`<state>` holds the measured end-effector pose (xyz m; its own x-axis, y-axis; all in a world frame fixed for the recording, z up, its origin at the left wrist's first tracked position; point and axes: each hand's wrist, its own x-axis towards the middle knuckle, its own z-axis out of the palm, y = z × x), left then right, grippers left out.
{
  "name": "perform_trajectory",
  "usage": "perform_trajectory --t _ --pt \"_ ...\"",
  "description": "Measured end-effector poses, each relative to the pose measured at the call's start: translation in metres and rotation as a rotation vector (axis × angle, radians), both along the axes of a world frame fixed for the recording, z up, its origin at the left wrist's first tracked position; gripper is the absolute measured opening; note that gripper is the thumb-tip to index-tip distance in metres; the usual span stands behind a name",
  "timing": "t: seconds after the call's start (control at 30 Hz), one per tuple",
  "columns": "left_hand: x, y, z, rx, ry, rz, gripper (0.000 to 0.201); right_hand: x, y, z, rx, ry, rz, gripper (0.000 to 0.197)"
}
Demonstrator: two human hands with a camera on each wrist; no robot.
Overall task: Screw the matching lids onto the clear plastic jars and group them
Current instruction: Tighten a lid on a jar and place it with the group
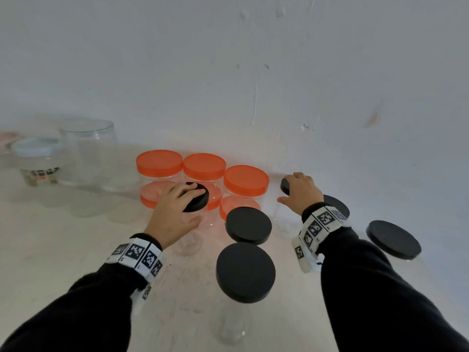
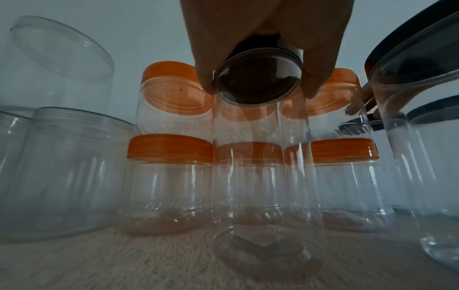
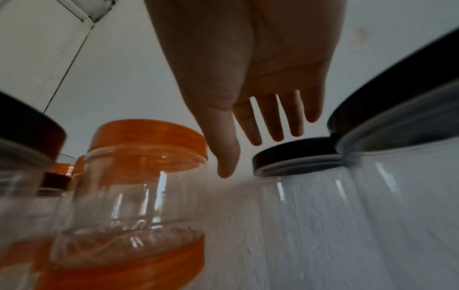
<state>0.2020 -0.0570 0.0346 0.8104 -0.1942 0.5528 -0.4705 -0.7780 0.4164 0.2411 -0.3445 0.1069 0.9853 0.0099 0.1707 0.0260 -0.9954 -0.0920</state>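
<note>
Pale wall [image 1: 253, 59] w/ scuffs runs behind a light bench [image 1: 63, 250] crowded w/ clear plastic jars. Left hand [image 1: 172, 212] is curled over a small black lid [image 1: 199, 199], fingers and thumb wrapped round its rim; in the left wrist view that lid sits atop a tall narrow clear jar [image 2: 263, 176] standing on the bench, just in front of the orange-lidded jars [image 1: 203, 171], which are stacked two high against the wall. Right hand [image 1: 300, 193] hovers open, fingers straight and spread, holding nothing; fingertips are just above another black-lidded jar [image 3: 295, 155] near the wall, whether touching can't tell. Two more black-lidded jars [image 1: 247, 224] stand between the arms, one nearer the camera than the other. Another black-lidded jar [image 1: 393, 238] is at far right, and one more is partly hidden behind the right wrist. Far left: a large lidless clear jar [image 1: 88, 153] and a jar w/ pale blue lid [image 1: 35, 161] and a printed label, well apart from the orange group. Both wrists wear bands w/ black-and-white square markers; sleeves are black.
</note>
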Motion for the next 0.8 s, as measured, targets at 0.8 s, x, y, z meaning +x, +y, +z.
perform_trajectory --t 0.8 --pt "0.0 -0.002 -0.003 -0.01 -0.04 0.02 0.066 -0.009 0.007 -0.008 -0.005 -0.051 0.139 0.037"
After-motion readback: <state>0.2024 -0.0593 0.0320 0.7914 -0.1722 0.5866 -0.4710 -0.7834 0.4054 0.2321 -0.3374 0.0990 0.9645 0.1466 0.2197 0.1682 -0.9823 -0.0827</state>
